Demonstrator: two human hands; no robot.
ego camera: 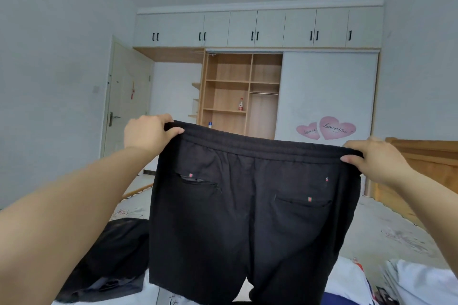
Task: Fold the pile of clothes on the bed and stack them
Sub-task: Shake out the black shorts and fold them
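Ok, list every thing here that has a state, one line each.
black shorts: held up spread by the waistband, unfolded.
left hand: grips the waistband's left end.
right hand: grips the waistband's right end.
dark garment: lying crumpled on the bed.
white clothes: lying on the bed, lower right.
wardrobe sliding door: slid right, shelves exposed.
room door: closed.
bottle: upright on a shelf.

A wide wardrobe [257, 30] fills the far wall, with white upper cupboards and black handles. Its open middle section shows wooden shelves, one holding a small bottle [240, 104] with a red label. A white sliding door [327, 91] beside it carries pink heart stickers [326, 128]. A cream room door [127, 96] stands at left.
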